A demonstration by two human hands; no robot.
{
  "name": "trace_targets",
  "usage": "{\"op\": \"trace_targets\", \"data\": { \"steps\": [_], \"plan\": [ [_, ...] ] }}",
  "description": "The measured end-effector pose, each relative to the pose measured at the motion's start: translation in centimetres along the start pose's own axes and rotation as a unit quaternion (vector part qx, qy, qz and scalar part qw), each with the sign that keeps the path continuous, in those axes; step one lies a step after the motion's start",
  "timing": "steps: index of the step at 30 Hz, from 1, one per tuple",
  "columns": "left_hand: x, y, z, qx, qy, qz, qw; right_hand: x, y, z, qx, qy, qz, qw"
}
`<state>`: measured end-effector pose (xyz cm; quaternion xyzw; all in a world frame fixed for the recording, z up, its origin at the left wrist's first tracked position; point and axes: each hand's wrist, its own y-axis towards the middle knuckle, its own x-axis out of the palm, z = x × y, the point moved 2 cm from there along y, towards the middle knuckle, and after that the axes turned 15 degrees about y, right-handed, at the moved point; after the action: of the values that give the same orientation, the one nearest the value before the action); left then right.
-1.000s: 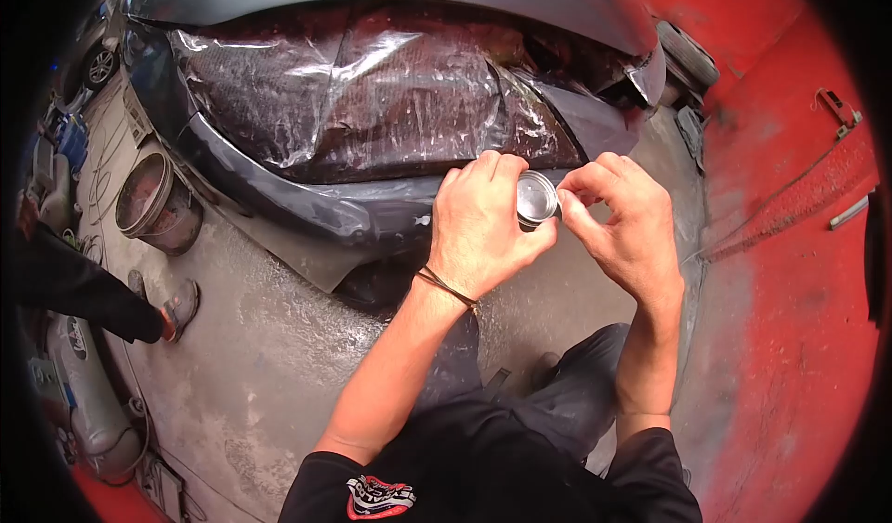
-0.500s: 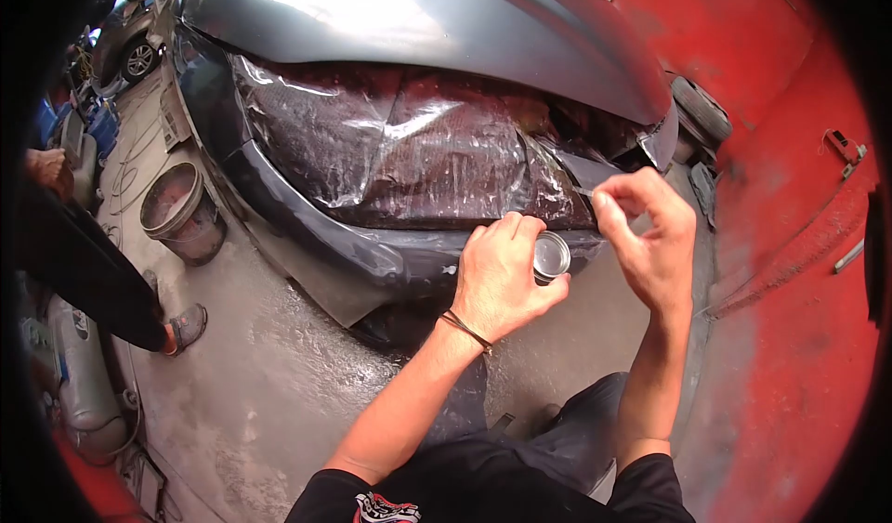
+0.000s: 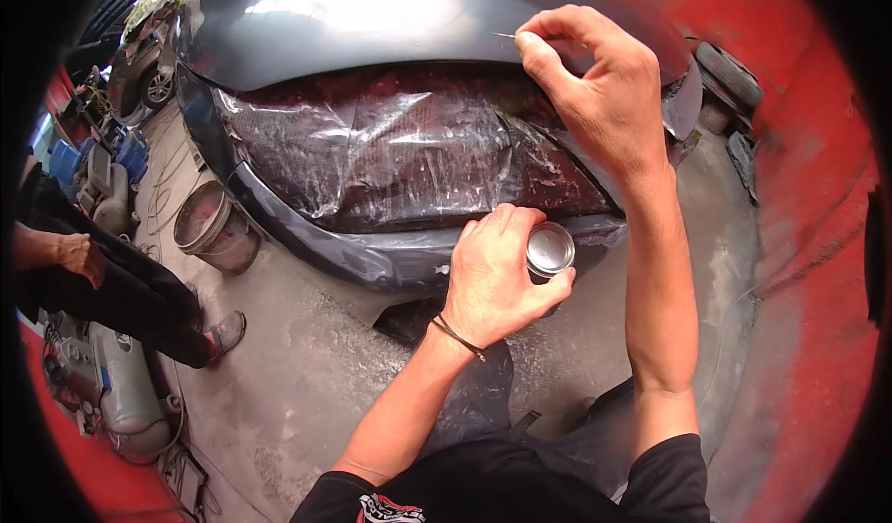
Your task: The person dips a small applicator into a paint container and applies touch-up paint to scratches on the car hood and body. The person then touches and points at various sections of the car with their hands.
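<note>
My left hand (image 3: 492,261) is wrapped round a small, round silver metal cup (image 3: 550,249). The cup's open mouth faces me, and it is held just in front of the grey lower body edge of a car. My right hand (image 3: 599,86) is raised over the dark grey curved body panel (image 3: 390,17). Between its thumb and index finger it pinches a thin needle-like stick (image 3: 503,35), whose tip points left, close to the panel. Whether the tip touches the panel I cannot tell. Below the panel, wrinkled clear plastic film (image 3: 400,156) covers the dark opening.
A dirty bucket (image 3: 218,230) stands on the concrete floor to the left. Another person (image 3: 121,281) in dark trousers is beside it, near a grey tank (image 3: 130,398) with hoses. A tyre (image 3: 729,77) leans by the red wall (image 3: 818,272) at the right.
My right hand has moved up and left, from beside the cup to over the grey panel, with the thin stick in it. My left hand keeps the cup in nearly the same place.
</note>
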<state>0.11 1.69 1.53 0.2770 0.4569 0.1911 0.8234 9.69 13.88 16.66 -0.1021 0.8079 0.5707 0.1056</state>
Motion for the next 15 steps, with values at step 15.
{"op": "trace_targets", "data": {
  "steps": [15],
  "plan": [
    [-0.1, 0.0, 0.3, 0.005, 0.016, -0.003, 1.0, -1.5, -0.4, 2.6, 0.006, 0.014, -0.002, 1.0]
  ]
}}
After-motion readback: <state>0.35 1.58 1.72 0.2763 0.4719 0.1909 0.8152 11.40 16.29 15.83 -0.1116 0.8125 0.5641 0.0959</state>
